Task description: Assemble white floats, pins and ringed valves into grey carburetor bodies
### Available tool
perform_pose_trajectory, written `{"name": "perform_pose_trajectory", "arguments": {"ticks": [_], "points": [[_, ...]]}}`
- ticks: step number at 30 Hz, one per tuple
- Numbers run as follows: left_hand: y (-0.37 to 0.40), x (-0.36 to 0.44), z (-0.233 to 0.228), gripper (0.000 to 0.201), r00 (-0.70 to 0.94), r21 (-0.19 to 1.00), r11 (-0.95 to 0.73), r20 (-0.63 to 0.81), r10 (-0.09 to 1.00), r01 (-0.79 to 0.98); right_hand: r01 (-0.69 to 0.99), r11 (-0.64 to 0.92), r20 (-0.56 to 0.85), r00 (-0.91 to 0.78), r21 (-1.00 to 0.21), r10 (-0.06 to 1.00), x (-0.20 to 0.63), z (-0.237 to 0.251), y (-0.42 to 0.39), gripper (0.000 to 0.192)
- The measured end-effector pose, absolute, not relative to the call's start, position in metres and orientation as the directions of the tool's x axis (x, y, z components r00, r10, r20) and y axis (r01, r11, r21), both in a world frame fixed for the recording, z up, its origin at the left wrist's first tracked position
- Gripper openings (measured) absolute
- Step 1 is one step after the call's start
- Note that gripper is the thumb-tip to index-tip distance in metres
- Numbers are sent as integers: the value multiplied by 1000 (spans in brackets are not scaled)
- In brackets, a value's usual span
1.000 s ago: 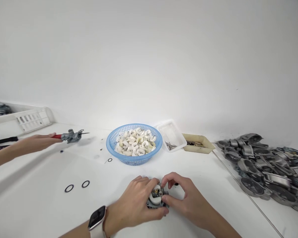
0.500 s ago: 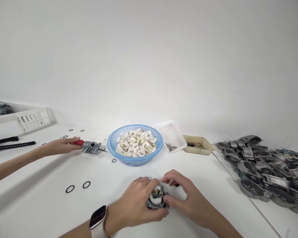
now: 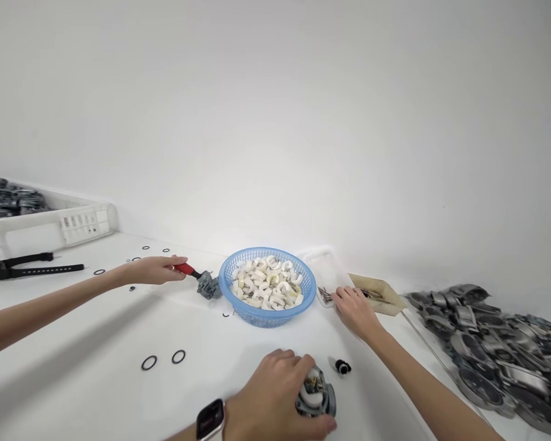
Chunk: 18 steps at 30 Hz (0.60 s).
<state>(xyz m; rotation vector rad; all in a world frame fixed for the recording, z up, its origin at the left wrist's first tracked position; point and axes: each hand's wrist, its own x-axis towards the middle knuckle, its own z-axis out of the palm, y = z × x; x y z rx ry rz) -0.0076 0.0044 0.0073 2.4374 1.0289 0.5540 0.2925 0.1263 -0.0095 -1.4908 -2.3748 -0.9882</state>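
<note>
My left hand (image 3: pixel 275 395), with a watch on its wrist, grips a small grey metal carburettor body (image 3: pixel 319 399) on the white table near the front edge. My right hand (image 3: pixel 354 309) is stretched forward to the clear plastic tray of thin metal pins (image 3: pixel 324 278), fingertips at the pins; whether it holds one cannot be told. A small black-and-silver part (image 3: pixel 342 367) lies on the table just right of the carburettor body.
A blue basket of white curved floats (image 3: pixel 267 285) stands mid-table. A beige tray (image 3: pixel 377 291) sits beside the clear one. Grey castings (image 3: pixel 496 343) are heaped at the right. A co-worker's hand (image 3: pixel 153 269) holds a red-handled tool on a grey part (image 3: pixel 207 285). Black O-rings (image 3: pixel 163 359) lie left.
My right hand left the carburettor body and reached forward to the pin tray. The co-worker's hand moved its tool and part rightward up to the basket. My view shifted.
</note>
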Motion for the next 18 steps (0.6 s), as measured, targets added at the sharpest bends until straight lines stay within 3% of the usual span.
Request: {"name": "perform_pose_trajectory", "arguments": {"ticks": [9,18], "points": [[6,-9,3,57,663,485,-673,226,714,559,739,292,418,-610,607,674,296,-2,97,33],[8,-10,2,55,669,490,-679,232,706,547,715,398,391,-668,575,634,286,1,49,36]]}}
